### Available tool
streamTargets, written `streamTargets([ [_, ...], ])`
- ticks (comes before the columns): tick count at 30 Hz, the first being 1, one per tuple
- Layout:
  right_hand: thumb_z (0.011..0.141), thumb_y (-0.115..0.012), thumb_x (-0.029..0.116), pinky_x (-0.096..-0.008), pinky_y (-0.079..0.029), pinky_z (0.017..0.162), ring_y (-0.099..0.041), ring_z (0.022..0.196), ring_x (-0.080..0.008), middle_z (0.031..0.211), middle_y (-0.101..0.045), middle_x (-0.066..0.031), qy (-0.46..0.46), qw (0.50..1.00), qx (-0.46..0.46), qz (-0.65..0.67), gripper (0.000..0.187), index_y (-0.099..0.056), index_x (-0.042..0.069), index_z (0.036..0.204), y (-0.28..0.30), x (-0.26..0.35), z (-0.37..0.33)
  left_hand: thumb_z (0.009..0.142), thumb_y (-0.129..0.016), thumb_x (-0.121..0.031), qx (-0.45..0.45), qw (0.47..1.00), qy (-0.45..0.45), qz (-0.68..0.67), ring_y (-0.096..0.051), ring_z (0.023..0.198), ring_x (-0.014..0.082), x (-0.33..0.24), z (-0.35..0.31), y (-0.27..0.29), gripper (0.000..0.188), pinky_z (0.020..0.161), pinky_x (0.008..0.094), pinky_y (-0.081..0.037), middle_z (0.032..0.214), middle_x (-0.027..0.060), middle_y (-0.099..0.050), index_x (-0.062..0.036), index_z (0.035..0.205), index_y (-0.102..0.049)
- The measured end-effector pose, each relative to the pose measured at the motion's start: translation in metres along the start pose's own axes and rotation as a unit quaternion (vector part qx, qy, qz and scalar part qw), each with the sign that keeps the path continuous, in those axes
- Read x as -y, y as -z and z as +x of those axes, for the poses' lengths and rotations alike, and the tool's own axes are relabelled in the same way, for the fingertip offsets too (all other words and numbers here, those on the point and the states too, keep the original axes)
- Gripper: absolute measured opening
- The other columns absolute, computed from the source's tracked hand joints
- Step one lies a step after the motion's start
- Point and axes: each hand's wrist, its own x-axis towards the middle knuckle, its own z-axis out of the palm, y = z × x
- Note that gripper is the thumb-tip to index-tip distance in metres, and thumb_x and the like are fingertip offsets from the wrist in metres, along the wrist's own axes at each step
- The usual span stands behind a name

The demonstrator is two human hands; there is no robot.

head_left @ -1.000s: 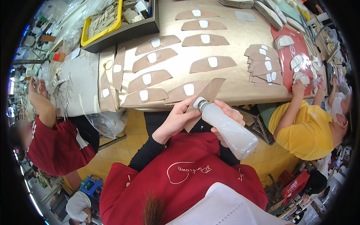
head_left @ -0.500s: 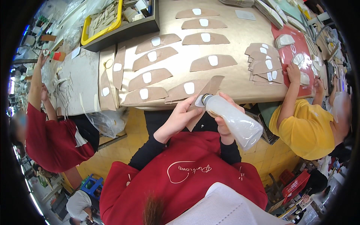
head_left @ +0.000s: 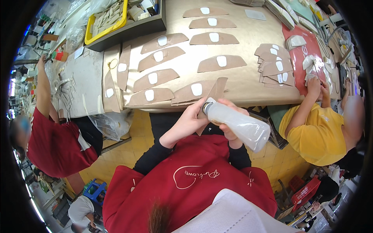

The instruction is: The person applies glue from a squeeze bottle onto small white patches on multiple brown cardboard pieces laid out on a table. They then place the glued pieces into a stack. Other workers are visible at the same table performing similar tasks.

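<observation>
My left hand (head_left: 187, 125) grips a brown half-moon leather-like piece (head_left: 218, 88) above the table's near edge. In my right hand (head_left: 230, 133) is a translucent squeeze bottle (head_left: 245, 127) of whitish contents, tilted with its neck toward the held piece. The bottle's dark-ringed neck meets that piece near my left fingers; its very tip and most of the piece's lower part are hidden. Just beyond my hands lies another brown piece (head_left: 182, 93) with a white oval patch (head_left: 196, 89).
Several similar patched pieces (head_left: 222, 63) are spread over the tan table (head_left: 241, 42), with an overlapping pile (head_left: 276, 66) at right. A dark tray (head_left: 157, 24) and yellow bin (head_left: 92, 39) stand far left. Co-workers in red (head_left: 58, 143) and yellow (head_left: 316, 134) flank me.
The bottle has shifted a little left, its neck moving along the held piece toward my left fingers. The co-worker at right has drawn both hands together at the red mat.
</observation>
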Motion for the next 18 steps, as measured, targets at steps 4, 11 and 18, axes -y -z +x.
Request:
streamTargets([
  [4, 0.078, -0.083, 0.022, -0.0344, -0.057, 0.077, -0.071, 0.091, -0.0311, 0.111, -0.068, -0.0244, -0.041, 0.99, 0.056, -0.122, 0.061, -0.054, 0.001, 0.128, 0.01, 0.004, 0.004, 0.082, -0.059, 0.006, 0.003, 0.999, 0.031, -0.025, -0.054, 0.092, 0.0058, -0.004, -0.001, 0.002, 0.061, 0.08, 0.0225, -0.047, 0.107, 0.0029, -0.06, 0.0011, 0.141, -0.043],
  [11, 0.079, -0.083, 0.021, -0.0354, -0.056, 0.083, -0.069, 0.099, -0.0317, 0.112, -0.068, -0.0196, -0.035, 0.999, 0.015, 0.024, 0.06, -0.055, 0.002, 0.128, 0.005, 0.001, -0.003, 0.081, -0.058, 0.007, 0.004, 0.996, 0.061, -0.071, -0.054, 0.094, 0.006, -0.013, -0.005, 0.007, 0.066, 0.083, 0.0223, -0.046, 0.111, 0.0018, -0.06, -0.0004, 0.144, -0.041],
  [18, 0.078, -0.084, 0.02, -0.0345, -0.056, 0.076, -0.07, 0.098, -0.0291, 0.112, -0.068, -0.018, -0.063, 0.992, 0.068, -0.087, 0.059, -0.055, 0.002, 0.126, 0.018, 0.003, -0.002, 0.081, -0.056, 0.008, 0.009, 0.994, 0.065, -0.091, -0.054, 0.094, 0.0052, -0.01, -0.006, 0.012, 0.07, 0.082, 0.0222, -0.046, 0.11, 0.0009, -0.06, -0.0021, 0.148, -0.037],
])
